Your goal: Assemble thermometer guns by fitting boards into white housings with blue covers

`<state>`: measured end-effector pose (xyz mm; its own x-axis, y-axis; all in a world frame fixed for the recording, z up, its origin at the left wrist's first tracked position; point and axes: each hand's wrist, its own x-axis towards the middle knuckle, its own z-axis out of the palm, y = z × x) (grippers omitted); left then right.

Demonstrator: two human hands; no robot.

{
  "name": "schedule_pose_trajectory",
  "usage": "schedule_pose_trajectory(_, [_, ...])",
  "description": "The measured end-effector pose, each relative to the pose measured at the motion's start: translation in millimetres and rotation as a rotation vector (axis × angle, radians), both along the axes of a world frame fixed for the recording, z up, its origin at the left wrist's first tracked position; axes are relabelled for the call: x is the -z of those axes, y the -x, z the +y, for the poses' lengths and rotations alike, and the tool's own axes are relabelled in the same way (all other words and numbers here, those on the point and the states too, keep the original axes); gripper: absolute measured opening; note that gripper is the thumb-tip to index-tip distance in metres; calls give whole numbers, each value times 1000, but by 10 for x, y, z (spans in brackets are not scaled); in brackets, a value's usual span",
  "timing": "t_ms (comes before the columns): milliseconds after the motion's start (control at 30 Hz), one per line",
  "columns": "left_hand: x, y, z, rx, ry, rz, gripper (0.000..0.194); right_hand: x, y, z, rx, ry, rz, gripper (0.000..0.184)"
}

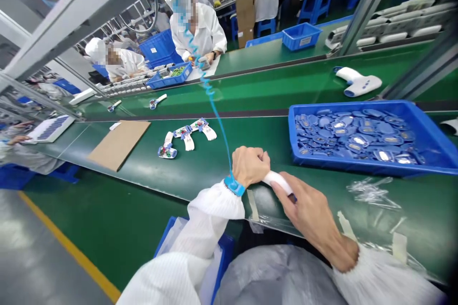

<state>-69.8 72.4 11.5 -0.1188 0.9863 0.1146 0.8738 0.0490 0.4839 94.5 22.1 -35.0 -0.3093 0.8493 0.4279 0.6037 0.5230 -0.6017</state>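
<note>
Both of my hands are closed around a white thermometer casing (278,181), held low over the near edge of the green bench. My left hand (250,166) grips its far end, wearing a blue wrist strap (234,186) tied to a coiled blue cord. Around the near end wrap the fingers of my right hand (309,207); a dark opening shows by the thumb. Much of the casing is hidden by the hands. Left of them lie several opened white casings (186,136) with circuit boards and wires exposed.
A blue tray (358,169) full of blue plastic parts stands at the right, near clear plastic strips (374,193). Flat cardboard (119,145) lies at the left. On the conveyor behind is a gun-shaped white thermometer (358,81). Co-workers sit across the line.
</note>
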Motion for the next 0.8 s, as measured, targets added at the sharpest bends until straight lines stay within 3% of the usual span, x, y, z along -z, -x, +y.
schedule_pose_trajectory(300, [29, -27, -273, -9, -184, -325, 50, -316, -140, -104, -9, -86, -108, 32])
schedule_pose_trajectory(467, [56, -103, -210, 6, -324, -151, 48, -302, -9, -171, 99, -128, -170, 43])
schedule_pose_trajectory(567, [-19, -43, -143, 77, -207, -207, 51, -324, 21, -186, 111, -91, -83, 44])
schedule_pose_trajectory(633, [-71, 28, -163, 119, -90, -377, 46, -361, -9, -165, 124, 89, 30, 45])
schedule_pose_trajectory(667, [-82, 60, -194, 132, -68, -483, 42, -379, -33, -143, 146, 258, 92, 47])
schedule_pose_trajectory(800, [38, 66, -358, 55, -270, -797, 43, -390, -118, -27, 136, 1213, 318, 54])
